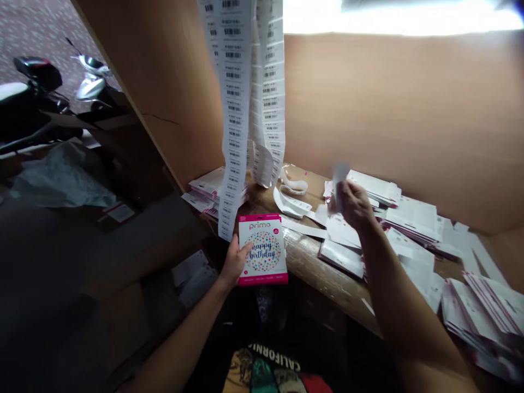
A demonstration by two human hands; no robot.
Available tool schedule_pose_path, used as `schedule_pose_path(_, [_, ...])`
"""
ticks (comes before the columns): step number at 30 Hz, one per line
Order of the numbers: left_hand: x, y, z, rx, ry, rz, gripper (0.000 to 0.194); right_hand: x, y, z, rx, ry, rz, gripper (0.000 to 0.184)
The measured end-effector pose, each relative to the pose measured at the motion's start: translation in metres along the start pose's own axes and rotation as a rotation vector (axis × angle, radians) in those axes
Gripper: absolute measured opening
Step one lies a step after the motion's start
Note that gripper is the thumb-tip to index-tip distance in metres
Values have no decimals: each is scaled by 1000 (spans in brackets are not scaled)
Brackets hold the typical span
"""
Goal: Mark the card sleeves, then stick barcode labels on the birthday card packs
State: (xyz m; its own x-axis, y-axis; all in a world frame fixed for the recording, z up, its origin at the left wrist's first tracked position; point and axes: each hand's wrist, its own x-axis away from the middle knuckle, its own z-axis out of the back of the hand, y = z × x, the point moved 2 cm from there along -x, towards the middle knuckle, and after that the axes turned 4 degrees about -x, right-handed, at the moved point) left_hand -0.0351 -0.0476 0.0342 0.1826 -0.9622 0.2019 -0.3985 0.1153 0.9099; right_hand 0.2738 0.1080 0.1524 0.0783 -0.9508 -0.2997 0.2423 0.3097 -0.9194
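My left hand [232,264] is closed on a flat white and pink packet [265,252] printed "prima" and "happy birthday", the thumb across its front. The packet is tilted up toward me, just off the front edge of the worktop. My right hand [356,203] is raised over the worktop, its fingers pinching a small whitish paper piece [339,177] smeared by motion. Whether that piece is a label or backing strip I cannot tell. Long strips of barcode labels [234,114] hang down behind the packet, the lowest end beside my left hand.
Curled label strip [292,204] lies on the wooden worktop [307,262]. Stacks of white packets [413,218] cover its right side, with more packets [208,188] at the left corner. Wooden panels [393,109] enclose the back and left. Beyond stand motorbikes [92,82] and a plastic bag [61,174].
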Motion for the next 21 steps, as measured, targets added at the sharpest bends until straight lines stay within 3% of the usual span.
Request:
schedule_pose_path(3, [4,3,-3,-134,-32,-63,50,49,-27,-49,72,-671,-145,53])
schedule_pose_path(4, [6,4,-4,-173,-40,-72,49,63,-32,-63,136,-794,-122,50])
schedule_pose_path(6, [12,4,-6,-219,-48,-76,46,81,-34,-85,289,-875,-46,44])
schedule_pose_path(9, [19,4,-9,-232,-65,-77,45,88,-26,-98,495,-842,-12,39])
schedule_pose_path(12, [22,2,-9,-313,-67,-98,51,88,-21,-96,610,-814,0,36])
schedule_pose_path(14, [22,0,-8,-342,-60,-107,55,92,-21,-94,683,-723,12,35])
schedule_pose_path(17, [22,-1,-8,-268,-36,-106,56,112,-23,-93,752,-364,64,29])
schedule_pose_path(19, [24,-1,-8,-225,8,-107,55,134,-21,-94,693,-96,104,35])
schedule_pose_path(21, [28,-1,-7,-221,44,-113,54,158,-14,-99,522,21,45,39])
